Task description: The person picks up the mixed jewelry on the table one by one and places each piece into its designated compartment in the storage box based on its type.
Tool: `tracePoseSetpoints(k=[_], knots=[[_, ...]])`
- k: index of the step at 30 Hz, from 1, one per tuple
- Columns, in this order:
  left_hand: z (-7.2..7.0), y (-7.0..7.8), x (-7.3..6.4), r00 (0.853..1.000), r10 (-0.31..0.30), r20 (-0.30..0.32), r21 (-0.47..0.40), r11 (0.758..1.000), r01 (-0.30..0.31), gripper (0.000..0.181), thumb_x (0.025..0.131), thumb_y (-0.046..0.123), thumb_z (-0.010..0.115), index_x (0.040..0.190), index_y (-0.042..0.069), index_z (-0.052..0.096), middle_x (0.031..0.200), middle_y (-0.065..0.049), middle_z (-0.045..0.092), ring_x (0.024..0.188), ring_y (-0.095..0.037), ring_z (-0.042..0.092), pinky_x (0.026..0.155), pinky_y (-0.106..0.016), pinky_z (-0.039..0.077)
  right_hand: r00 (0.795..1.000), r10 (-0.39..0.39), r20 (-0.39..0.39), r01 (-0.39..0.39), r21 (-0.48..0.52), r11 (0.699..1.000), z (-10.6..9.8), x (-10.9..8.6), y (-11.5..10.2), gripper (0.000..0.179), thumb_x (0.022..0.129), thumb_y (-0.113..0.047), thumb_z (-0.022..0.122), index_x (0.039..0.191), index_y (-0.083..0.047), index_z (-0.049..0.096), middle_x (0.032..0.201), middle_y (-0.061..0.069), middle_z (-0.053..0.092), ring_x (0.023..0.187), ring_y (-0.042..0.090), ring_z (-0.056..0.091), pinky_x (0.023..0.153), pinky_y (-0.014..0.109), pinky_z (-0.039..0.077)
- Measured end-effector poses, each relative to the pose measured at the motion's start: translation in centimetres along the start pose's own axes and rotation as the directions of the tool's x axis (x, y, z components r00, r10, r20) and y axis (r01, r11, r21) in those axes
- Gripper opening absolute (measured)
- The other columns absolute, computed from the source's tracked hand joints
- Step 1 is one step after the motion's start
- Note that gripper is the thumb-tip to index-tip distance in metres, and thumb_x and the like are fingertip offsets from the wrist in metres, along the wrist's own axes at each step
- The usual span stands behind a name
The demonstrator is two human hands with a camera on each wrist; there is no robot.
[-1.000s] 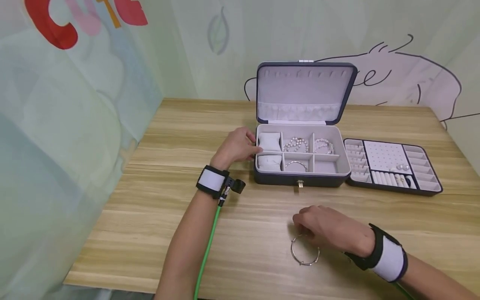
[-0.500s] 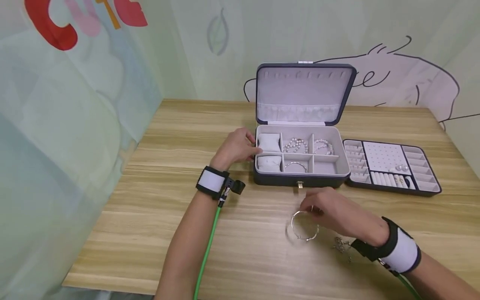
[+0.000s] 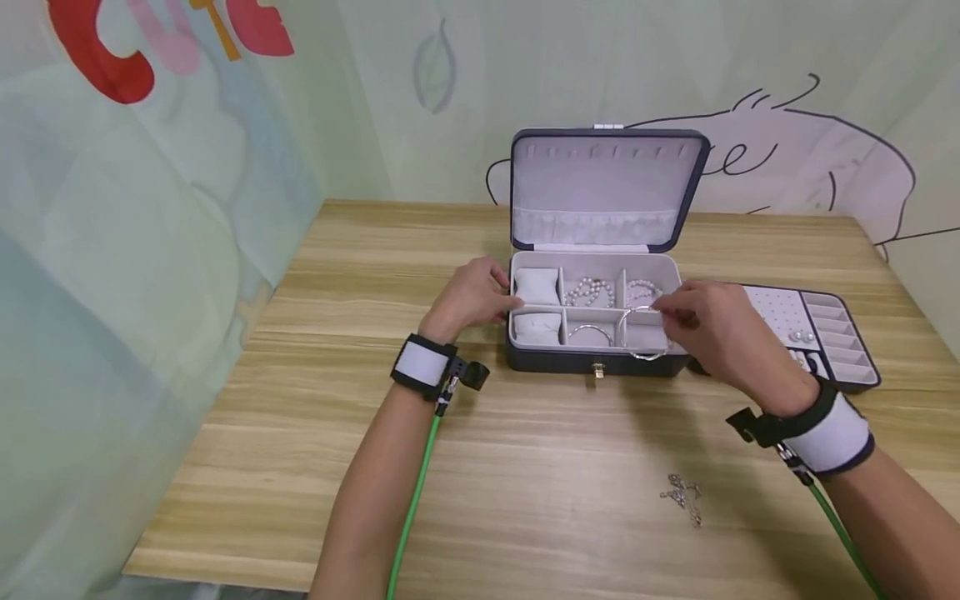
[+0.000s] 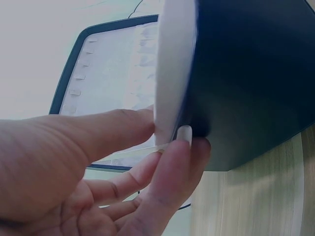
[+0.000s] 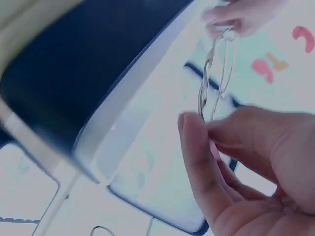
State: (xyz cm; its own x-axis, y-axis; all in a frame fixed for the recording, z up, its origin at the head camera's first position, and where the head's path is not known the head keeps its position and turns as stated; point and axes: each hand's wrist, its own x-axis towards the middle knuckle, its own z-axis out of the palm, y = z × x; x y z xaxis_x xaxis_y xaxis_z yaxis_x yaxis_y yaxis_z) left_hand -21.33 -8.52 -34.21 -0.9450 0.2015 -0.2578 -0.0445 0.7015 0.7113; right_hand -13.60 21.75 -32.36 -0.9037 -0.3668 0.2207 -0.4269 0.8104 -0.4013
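An open dark blue jewelry box (image 3: 555, 360) with a pale lining stands toward the back of the table. My left hand (image 3: 474, 293) pinches its left wall, thumb at the pale rim and fingers against the dark outside, as the left wrist view shows. My right hand (image 3: 716, 333) pinches a thin silver bangle (image 5: 206, 78) between thumb and fingers, held over the box's front right compartment. A similar bangle (image 3: 590, 327) lies in the front middle compartment. Pearl strands (image 3: 590, 292) fill the back middle one, and a beaded bracelet (image 3: 642, 289) the back right.
White cushions (image 3: 537, 286) sit in the two left compartments. The removed tray (image 3: 838, 337), with rings and pearl earrings, stands right of the box, partly behind my right hand. A silver chain (image 3: 682, 493) lies on the table (image 3: 525, 492) near the front.
My right hand has lifted the bangle off the table and carried it back and up to the box, uncovering the silver chain. The left hand stays at the box's left wall.
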Motion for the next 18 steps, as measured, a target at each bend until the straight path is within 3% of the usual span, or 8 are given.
tracePoseSetpoints(k=[7,13,18], knots=[[0.1,0.0,0.0,1.000,-0.006,0.009,-0.010,1.000,0.006,0.037,0.092,0.020,0.077,0.117,0.002,0.057,0.100,-0.014,0.071,0.089,-0.033,0.076,0.061,-0.024,0.054,0.997,-0.008,-0.081,-0.002,-0.121,0.993,0.7,1.4,2.0,0.019,0.084,0.012,0.060,0.084,-0.001,0.074,0.076,0.012,0.061,0.069,0.020,0.051,0.055,0.027,0.038],[0.1,0.0,0.1,1.000,-0.010,0.011,-0.015,1.000,0.010,0.036,0.092,0.020,0.077,0.117,0.002,0.057,0.100,-0.014,0.071,0.091,-0.035,0.076,0.061,-0.024,0.053,1.000,-0.001,-0.022,-0.004,-0.204,0.979,1.9,2.1,2.6,0.020,0.085,0.013,0.056,0.080,0.002,0.072,0.071,0.013,0.061,0.065,0.023,0.053,0.054,0.035,0.042],[0.0,-0.1,0.1,1.000,-0.013,0.010,-0.016,1.000,0.013,0.036,0.092,0.019,0.077,0.117,0.002,0.057,0.098,-0.013,0.070,0.092,-0.036,0.075,0.060,-0.024,0.053,0.999,0.028,0.037,-0.018,-0.262,0.965,2.9,2.2,2.5,0.014,0.088,0.008,0.062,0.080,0.001,0.071,0.070,0.012,0.065,0.063,0.026,0.057,0.052,0.042,0.046]])
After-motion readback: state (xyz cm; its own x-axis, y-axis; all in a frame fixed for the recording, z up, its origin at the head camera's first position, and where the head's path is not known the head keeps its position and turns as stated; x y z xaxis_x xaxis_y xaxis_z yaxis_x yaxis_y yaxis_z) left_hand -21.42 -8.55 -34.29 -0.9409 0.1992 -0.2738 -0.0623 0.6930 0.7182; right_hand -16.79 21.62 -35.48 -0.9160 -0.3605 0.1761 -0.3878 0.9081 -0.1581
